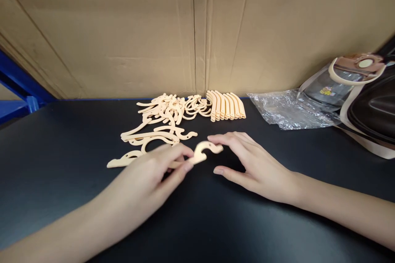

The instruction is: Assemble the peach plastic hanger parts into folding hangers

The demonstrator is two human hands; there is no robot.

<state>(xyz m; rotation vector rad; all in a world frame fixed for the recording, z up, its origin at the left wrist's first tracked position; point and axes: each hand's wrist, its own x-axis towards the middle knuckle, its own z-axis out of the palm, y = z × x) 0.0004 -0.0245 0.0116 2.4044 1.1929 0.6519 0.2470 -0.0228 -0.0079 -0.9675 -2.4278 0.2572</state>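
Note:
Between the thumb and fingers of my left hand [157, 168] is a cream plastic hanger piece [202, 150]; its curved, notched end with a small hole sticks out to the right, and the rest is partly hidden by the hand. My right hand [247, 162] is open beside that end, thumb and index finger apart. Its fingertips are close to the piece; whether they touch I cannot tell. Behind my left hand, several loose hanger pieces [160, 134] of the same colour lie on the black table [197, 222].
Farther back sit a jumbled pile of hanger pieces [166, 107], several curved hook pieces [195, 107] and neat rows of stacked hanger arms [226, 106]. To the right are a clear plastic bag [286, 111], a bottle [333, 84] and a dark bag [375, 109]. Cardboard [138, 28] stands behind.

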